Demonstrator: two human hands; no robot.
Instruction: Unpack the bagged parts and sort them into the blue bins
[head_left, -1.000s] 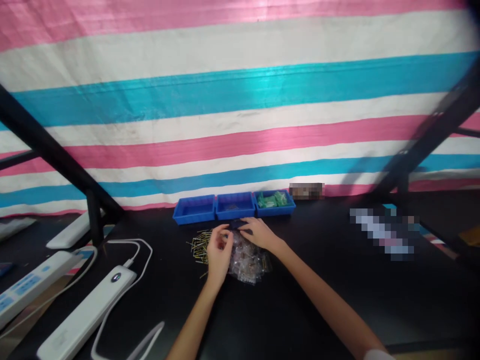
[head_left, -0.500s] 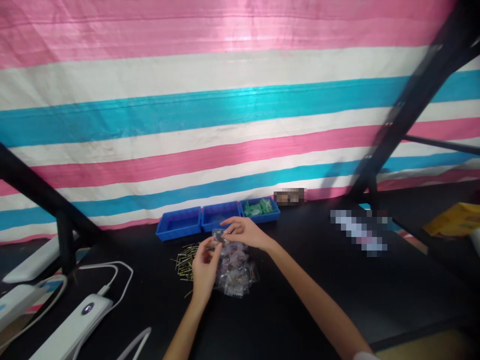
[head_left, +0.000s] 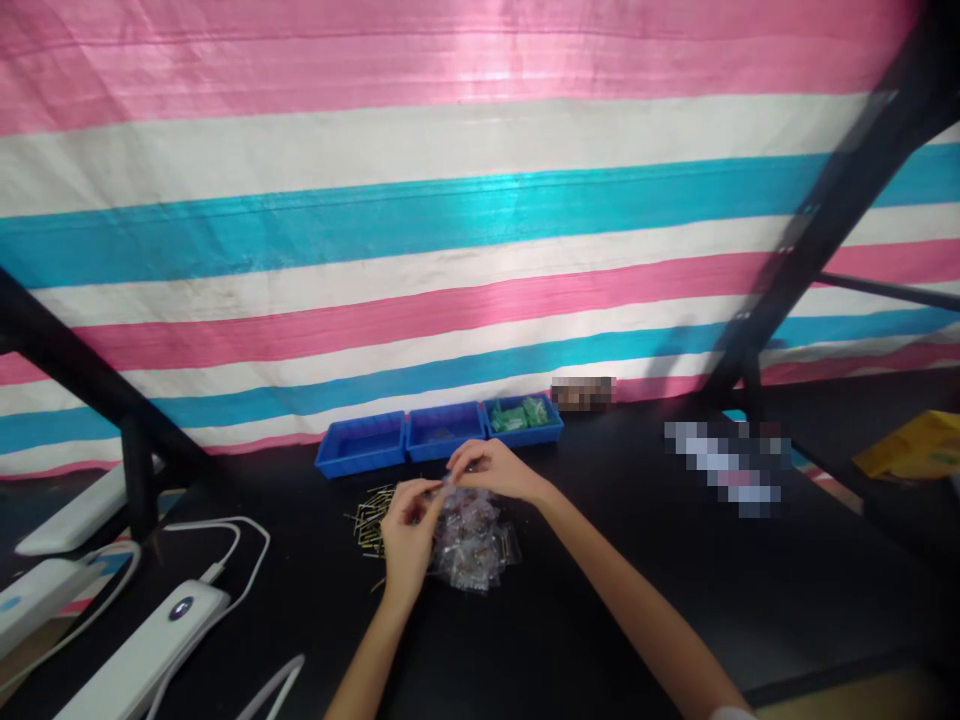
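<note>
My left hand (head_left: 409,515) and my right hand (head_left: 495,470) meet fingertip to fingertip over the black table. Between them they pinch a small clear plastic bag (head_left: 448,487), mostly covered by the fingers. Just below and right of the fingertips lies a heap of small clear plastic bags (head_left: 472,550), some with tiny parts in them. Left of my left hand is a loose pile of thin yellow and metallic pins (head_left: 371,520), partly hidden by that hand.
Three blue trays stand in a row behind: a left one (head_left: 364,443), a middle one (head_left: 444,430) with a little at its bottom, and a right one (head_left: 551,432) holding green packets (head_left: 517,415). White power strips and cables (head_left: 161,640) lie left. Black frame legs (head_left: 795,240) flank the table.
Both hands' fingertips have come closer together, and the small bag, visible between them before, is now mostly covered. The view has shifted slightly.
</note>
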